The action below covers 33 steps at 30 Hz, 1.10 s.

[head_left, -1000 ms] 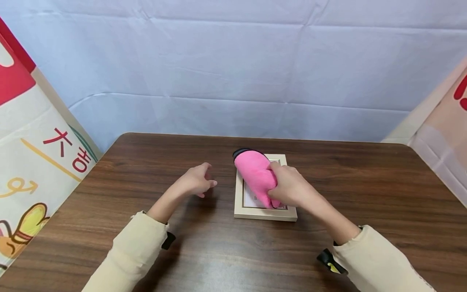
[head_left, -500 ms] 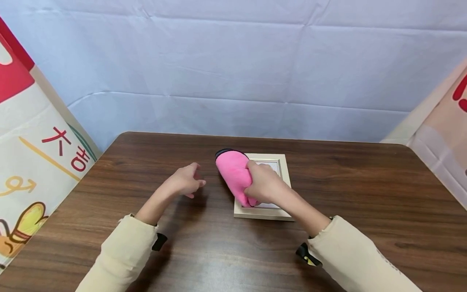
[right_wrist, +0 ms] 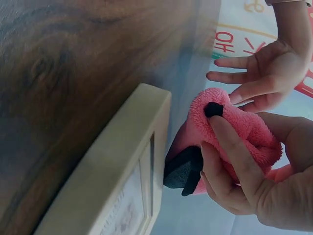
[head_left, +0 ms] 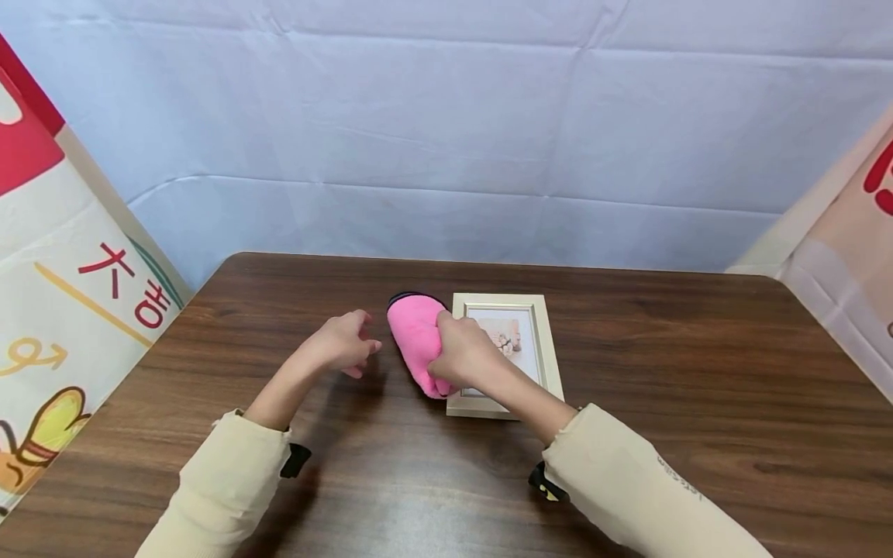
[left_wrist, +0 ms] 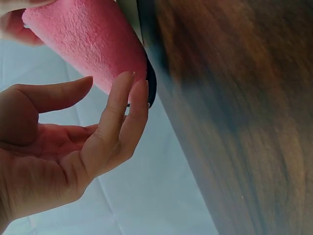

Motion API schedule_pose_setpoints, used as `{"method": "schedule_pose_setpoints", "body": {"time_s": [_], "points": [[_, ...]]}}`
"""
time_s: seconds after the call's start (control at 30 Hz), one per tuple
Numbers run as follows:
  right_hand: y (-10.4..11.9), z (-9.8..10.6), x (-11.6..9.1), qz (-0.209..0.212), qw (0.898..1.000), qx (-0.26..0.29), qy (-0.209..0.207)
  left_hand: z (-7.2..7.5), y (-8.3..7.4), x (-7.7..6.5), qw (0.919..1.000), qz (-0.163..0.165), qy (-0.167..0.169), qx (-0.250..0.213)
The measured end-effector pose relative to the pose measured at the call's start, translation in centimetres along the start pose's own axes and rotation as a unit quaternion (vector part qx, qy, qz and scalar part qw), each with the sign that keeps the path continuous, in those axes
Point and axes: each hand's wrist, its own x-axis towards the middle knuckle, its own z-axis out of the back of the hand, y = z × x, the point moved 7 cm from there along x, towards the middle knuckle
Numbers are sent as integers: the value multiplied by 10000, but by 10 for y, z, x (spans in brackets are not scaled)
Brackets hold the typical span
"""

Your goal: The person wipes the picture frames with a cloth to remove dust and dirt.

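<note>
My right hand (head_left: 466, 353) grips a pink fuzzy cloth-like item (head_left: 413, 329) with black edging and a rounded far end. Its exact kind is unclear. In the right wrist view, fingers (right_wrist: 238, 154) pinch its bunched near end, where black patches show. It is at the left side of a cream picture frame (head_left: 554, 368) lying face up on the table. Left of the item, my left hand (head_left: 338, 341) has relaxed, slightly bent fingers, with a small gap between them. The left wrist view shows nothing in that palm (left_wrist: 54, 166).
The brown wooden table (head_left: 698, 372) extends around the frame to rounded back corners. A pale cloth backdrop (head_left: 432, 139) hangs behind it, and a printed sheet (head_left: 70, 310) stands on the left.
My right hand has carried the pink item leftward off the frame's middle, so the frame's picture shows more. My left hand has shifted left too.
</note>
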Motion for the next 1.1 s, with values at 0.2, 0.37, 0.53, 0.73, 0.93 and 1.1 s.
{"method": "schedule_pose_setpoints", "body": {"time_s": [0.2, 0.37, 0.53, 0.73, 0.93, 1.1], "points": [[4, -9, 5, -45, 10000, 57, -39, 1, 4, 0, 10000, 71, 0, 3], [9, -16, 8, -11, 10000, 73, -1, 5, 7, -2, 9999, 89, -16, -69], [12, -25, 10, -4, 9998, 8, 202, 8, 8, -4, 9999, 105, 45, -69], [16, -32, 10, 222, 9978, 81, 625, 10, 10, -5, 9999, 108, 13, 6], [17, -31, 8, 436, 9957, 71, 817, 11, 13, -5, 9999, 132, -46, 53], [18, -24, 5, 505, 9942, 160, 939, 12, 15, -5, 9999, 157, -44, 57]]}}
